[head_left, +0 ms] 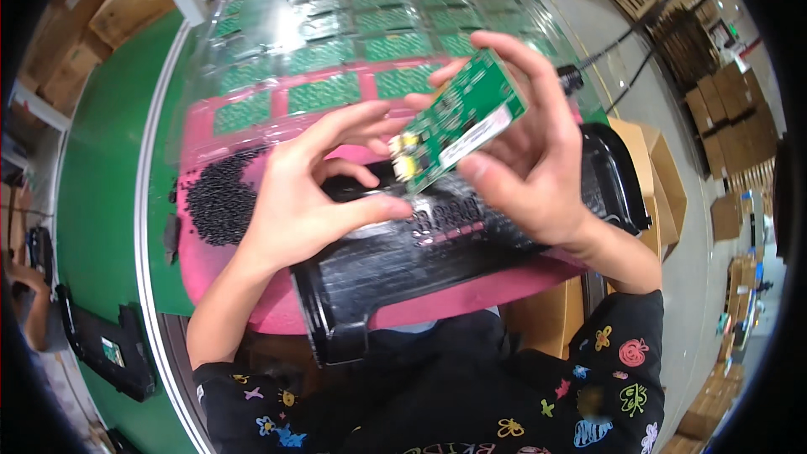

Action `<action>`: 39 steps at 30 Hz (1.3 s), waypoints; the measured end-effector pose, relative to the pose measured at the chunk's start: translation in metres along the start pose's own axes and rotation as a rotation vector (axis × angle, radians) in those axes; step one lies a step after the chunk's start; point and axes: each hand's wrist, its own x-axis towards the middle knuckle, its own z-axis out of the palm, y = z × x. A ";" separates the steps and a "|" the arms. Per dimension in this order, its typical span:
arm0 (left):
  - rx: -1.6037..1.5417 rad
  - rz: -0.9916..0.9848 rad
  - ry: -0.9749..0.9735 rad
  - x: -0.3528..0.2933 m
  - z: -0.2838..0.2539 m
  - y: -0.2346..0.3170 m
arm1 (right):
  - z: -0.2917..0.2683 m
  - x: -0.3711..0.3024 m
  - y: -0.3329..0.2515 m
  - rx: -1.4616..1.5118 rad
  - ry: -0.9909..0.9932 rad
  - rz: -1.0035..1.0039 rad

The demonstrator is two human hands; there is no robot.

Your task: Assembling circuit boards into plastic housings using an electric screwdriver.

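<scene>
A green circuit board (477, 109) is tilted up above the black housing, with a white label strip and yellow-white connectors at its lower left end. My right hand (546, 155) grips it, the thumb along the label edge and the fingers around the far edge. Close to the connector end, my left hand (298, 189) is held open, its fingers curved and apart with nothing between them. Whether its fingertips touch the board I cannot tell. Beneath both hands lies the long black plastic housing (378, 277), with a row of slots partly covered by my right hand.
Clear plastic trays (282, 76) of green boards cover the far part of the pink mat (454, 296). A heap of small black pieces (220, 202) sits left. Beyond a metal rail, another black housing (109, 345) rests on a green surface. Cardboard boxes (731, 101) stand right.
</scene>
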 end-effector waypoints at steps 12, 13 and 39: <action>0.303 0.172 -0.066 -0.010 0.001 -0.015 | -0.011 -0.047 0.026 -0.249 0.064 -0.004; 0.319 0.184 -0.048 -0.009 0.002 -0.015 | -0.014 -0.049 0.027 -0.273 0.069 -0.009; 0.876 -0.013 -0.477 -0.005 0.011 -0.012 | -0.067 -0.058 0.043 -0.753 -0.369 0.140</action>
